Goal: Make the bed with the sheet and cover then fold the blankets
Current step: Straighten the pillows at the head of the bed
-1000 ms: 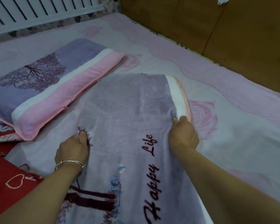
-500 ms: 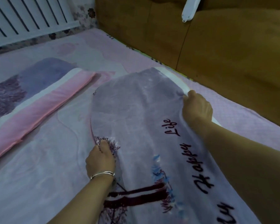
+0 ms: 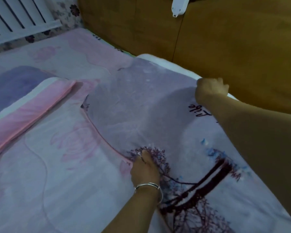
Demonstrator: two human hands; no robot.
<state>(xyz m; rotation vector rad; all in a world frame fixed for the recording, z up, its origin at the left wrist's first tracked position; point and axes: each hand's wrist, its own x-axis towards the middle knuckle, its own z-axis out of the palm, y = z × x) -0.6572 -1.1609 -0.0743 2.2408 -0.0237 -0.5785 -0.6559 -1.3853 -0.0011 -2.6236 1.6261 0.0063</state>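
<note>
On the bed sheet [image 3: 57,174], both hands [image 3: 145,167] gripping the purple blanket [image 3: 133,111].

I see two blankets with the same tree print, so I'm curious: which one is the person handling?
The spread-out blanket with dark lettering, near the wooden headboard. The left hand and right hand both grip it. The folded blanket with the pink band lies untouched.
</note>
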